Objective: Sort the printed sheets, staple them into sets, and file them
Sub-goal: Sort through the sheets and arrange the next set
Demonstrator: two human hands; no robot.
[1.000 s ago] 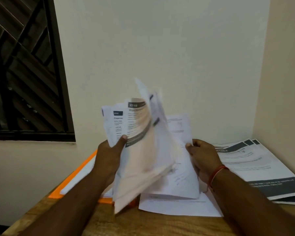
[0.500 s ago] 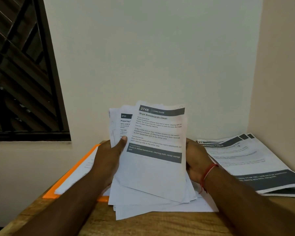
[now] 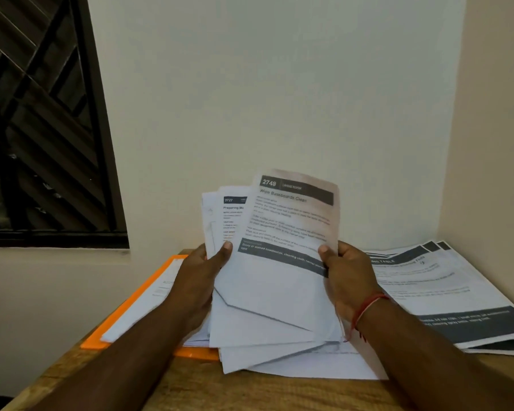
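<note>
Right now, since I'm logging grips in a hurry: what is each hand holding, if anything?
Left hand: holding the left edge of the stack of printed sheets, thumb on front.
Right hand: holding the same stack's right edge, thumb on front.

We face a wooden worktop (image 3: 190, 387) set into a corner, its grain light brown. On our left a dark-framed window (image 3: 42, 129) with slanted bars sits in the pale back wall (image 3: 279, 84). A cream side wall (image 3: 493, 114) meets it on our right.
</note>
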